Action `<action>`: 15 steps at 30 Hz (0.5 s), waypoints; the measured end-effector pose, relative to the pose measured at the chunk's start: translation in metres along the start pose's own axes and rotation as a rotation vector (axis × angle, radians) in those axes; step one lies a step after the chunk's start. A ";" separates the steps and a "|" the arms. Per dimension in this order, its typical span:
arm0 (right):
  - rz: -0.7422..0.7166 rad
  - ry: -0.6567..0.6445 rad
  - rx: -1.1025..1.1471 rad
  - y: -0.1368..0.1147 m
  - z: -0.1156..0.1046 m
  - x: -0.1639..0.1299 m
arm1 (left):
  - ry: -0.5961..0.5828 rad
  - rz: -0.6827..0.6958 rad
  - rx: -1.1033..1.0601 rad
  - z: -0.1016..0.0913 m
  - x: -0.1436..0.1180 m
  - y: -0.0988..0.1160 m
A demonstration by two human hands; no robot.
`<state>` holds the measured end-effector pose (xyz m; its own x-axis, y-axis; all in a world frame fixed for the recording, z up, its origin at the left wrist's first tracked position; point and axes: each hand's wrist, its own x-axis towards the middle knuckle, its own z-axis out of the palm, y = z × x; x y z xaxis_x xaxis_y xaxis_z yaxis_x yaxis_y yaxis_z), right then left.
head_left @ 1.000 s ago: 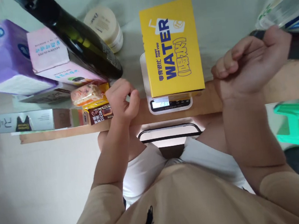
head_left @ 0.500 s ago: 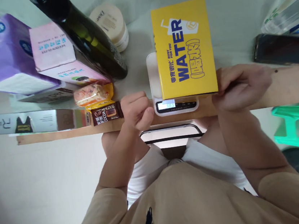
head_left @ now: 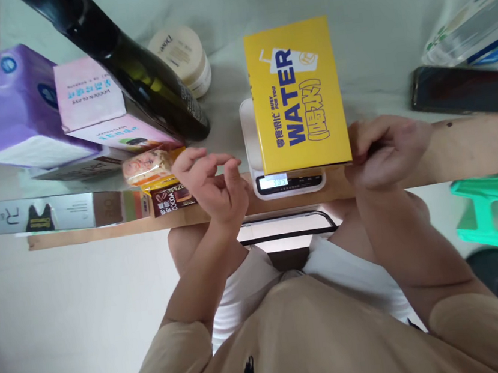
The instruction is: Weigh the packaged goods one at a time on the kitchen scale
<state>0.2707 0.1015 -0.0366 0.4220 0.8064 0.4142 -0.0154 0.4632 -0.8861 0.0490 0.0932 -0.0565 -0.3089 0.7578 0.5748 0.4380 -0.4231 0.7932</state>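
Head view: the yellow box (head_left: 296, 96) is seen resting on the white scale (head_left: 288, 178) at the table's wooden edge (head_left: 476, 149). Its right side is touched by the curled right hand (head_left: 385, 148) — the left hand (head_left: 212, 182) is held loosely open, empty, beside the cocoa packet (head_left: 173, 197).

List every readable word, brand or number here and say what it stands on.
"WATER", "BUSY FOR YOU": yellow box on the scale.
"COCOA": brown packet.
"RO": long grey box.
"Dove": cream jar, faint.
Scale display, pink box print: too blurred.
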 end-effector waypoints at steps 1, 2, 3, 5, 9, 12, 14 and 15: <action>0.024 0.004 -0.004 -0.001 0.000 0.000 | 0.012 0.003 -0.050 0.001 -0.002 0.001; 0.046 0.017 -0.023 -0.002 0.001 -0.001 | -0.007 0.026 -0.092 0.001 -0.004 0.003; 0.064 0.040 -0.052 -0.003 0.002 -0.001 | -0.051 0.048 -0.117 0.000 -0.005 0.005; 0.077 0.082 -0.111 -0.005 0.005 -0.002 | -0.170 0.012 -0.103 -0.004 -0.006 0.007; 0.048 0.124 -0.133 -0.005 0.011 -0.002 | -0.266 -0.102 -0.088 -0.009 -0.007 0.004; 0.066 0.149 -0.182 -0.003 0.014 0.000 | -0.300 -0.140 -0.159 -0.009 -0.011 -0.004; 0.109 0.159 -0.220 -0.002 0.015 0.001 | -0.326 -0.178 -0.172 -0.009 -0.012 -0.008; 0.139 0.155 -0.236 -0.001 0.015 0.002 | -0.344 -0.198 -0.177 -0.010 -0.012 -0.009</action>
<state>0.2580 0.1084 -0.0319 0.5644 0.7817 0.2653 0.1204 0.2400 -0.9633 0.0409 0.0827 -0.0685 -0.0604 0.9417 0.3310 0.2381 -0.3085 0.9210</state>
